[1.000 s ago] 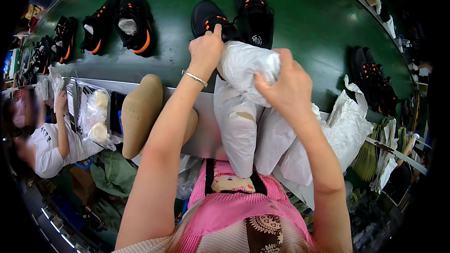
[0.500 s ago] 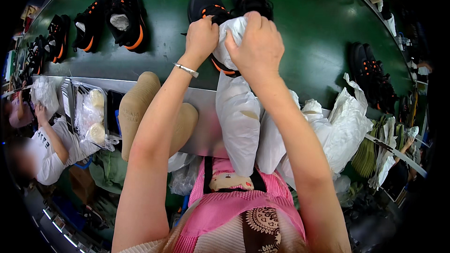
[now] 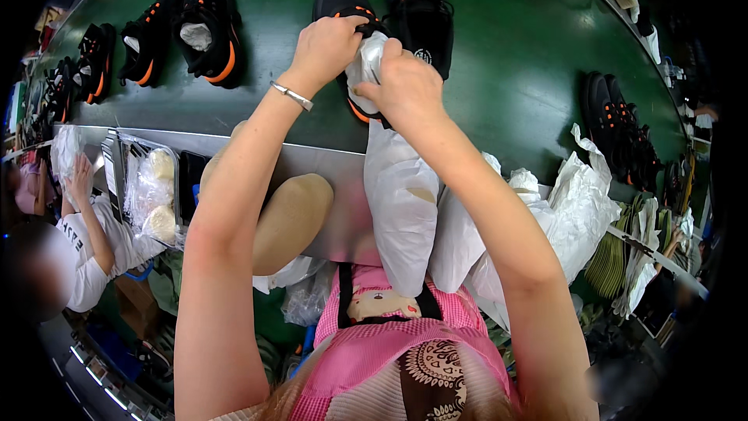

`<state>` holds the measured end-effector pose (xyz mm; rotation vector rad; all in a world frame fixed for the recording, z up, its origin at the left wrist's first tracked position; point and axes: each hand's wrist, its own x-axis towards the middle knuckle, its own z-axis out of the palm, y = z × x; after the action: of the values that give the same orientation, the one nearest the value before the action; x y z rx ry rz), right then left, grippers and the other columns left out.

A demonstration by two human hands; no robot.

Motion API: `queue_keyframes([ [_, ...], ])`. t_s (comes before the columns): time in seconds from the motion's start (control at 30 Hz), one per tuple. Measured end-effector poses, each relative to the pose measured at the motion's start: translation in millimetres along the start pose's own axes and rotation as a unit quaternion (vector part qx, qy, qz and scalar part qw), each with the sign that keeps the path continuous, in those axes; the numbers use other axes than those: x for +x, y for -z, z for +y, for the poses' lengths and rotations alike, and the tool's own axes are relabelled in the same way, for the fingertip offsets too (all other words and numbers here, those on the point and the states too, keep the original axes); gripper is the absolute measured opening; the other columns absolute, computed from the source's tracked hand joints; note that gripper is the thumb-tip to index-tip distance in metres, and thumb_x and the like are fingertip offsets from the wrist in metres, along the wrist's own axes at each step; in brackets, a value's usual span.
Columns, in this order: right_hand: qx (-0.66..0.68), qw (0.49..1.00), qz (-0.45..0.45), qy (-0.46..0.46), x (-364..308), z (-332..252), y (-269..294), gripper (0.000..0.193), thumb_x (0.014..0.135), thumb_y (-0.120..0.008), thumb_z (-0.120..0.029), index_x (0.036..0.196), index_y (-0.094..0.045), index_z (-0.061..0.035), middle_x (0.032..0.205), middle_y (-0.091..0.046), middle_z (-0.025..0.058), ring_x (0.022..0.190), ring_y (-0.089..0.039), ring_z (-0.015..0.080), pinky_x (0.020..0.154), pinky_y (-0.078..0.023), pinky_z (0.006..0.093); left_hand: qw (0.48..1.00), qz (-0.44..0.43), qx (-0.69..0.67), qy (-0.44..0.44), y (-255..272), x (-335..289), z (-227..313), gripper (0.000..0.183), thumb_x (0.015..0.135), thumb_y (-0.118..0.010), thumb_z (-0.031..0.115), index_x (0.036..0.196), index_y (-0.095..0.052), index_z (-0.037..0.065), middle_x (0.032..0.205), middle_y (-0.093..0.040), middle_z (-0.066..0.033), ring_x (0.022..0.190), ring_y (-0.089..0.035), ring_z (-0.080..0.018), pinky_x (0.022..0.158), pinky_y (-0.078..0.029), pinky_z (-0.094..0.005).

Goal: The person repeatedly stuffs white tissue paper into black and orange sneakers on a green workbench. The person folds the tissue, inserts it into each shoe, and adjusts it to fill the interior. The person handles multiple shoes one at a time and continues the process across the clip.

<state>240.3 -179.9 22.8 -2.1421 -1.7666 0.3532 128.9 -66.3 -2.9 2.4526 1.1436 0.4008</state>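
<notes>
left hand [image 3: 326,48] & right hand [image 3: 405,86] both clamped on white paper wad [image 3: 366,62] at black shoe [image 3: 343,4] mouth, mid green belt [image 3: 506,47], w/ bare belt beside.

Shoe pair [image 3: 383,12] on belt [image 3: 514,47]; second pair [image 3: 187,31] to its left

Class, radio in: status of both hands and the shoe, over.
Left hand and right hand both grip white paper at black shoe. Second shoe alongside. Nothing blocking.
</notes>
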Motion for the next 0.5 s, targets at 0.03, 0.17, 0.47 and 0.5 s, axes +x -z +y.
queue_keyframes([
  [0.03,0.003,1.0,0.021,0.007,1.6,0.3,-11.0,0.06,0.063,-0.082,-0.032,0.095,-0.047,0.0041,0.079,-0.065,0.0197,0.073,-0.065,0.0333,0.061,-0.052,0.0393,1.0,0.014,-0.02,-0.004,-3.6,1.1,-1.7,0.028,0.083,-0.054,0.017,0.106,-0.069,0.012,0.07,-0.064,-0.0161,0.068,-0.063,-0.0324,0.062,-0.049,-0.0412],
  [0.17,0.055,0.996,0.076,-0.01,11.2,1.5,-35.6,0.062,0.057,-0.086,-0.027,0.095,-0.049,0.005,0.078,-0.064,0.0195,0.075,-0.065,0.0336,0.067,-0.052,0.0386,0.997,0.062,-0.039,-0.02,-11.6,4.1,-1.7,0.028,0.082,-0.053,0.014,0.103,-0.069,0.007,0.071,-0.064,-0.0174,0.067,-0.062,-0.0338,0.064,-0.05,-0.0415],
  [0.47,0.056,0.995,0.08,0.014,15.1,2.3,-42.3,0.062,0.07,-0.078,-0.038,0.107,-0.05,0.0037,0.083,-0.066,0.0163,0.08,-0.064,0.0327,0.066,-0.051,0.0416,0.894,-0.072,0.34,-0.284,20.0,31.3,-8.3,0.039,0.075,-0.062,0.007,0.113,-0.06,0.012,0.1,-0.059,-0.0011,0.084,-0.064,-0.019,0.067,-0.056,-0.0273],
  [0.5,0.063,0.996,0.067,0.012,13.6,5.4,-40.4,0.06,0.071,-0.077,-0.037,0.106,-0.05,0.0032,0.083,-0.066,0.0164,0.08,-0.064,0.0325,0.065,-0.051,0.0417,0.883,-0.089,0.345,-0.305,21.3,36.3,-9.7,0.037,0.075,-0.062,0.006,0.112,-0.06,0.011,0.099,-0.059,-0.0016,0.083,-0.064,-0.0191,0.066,-0.056,-0.0277],
])
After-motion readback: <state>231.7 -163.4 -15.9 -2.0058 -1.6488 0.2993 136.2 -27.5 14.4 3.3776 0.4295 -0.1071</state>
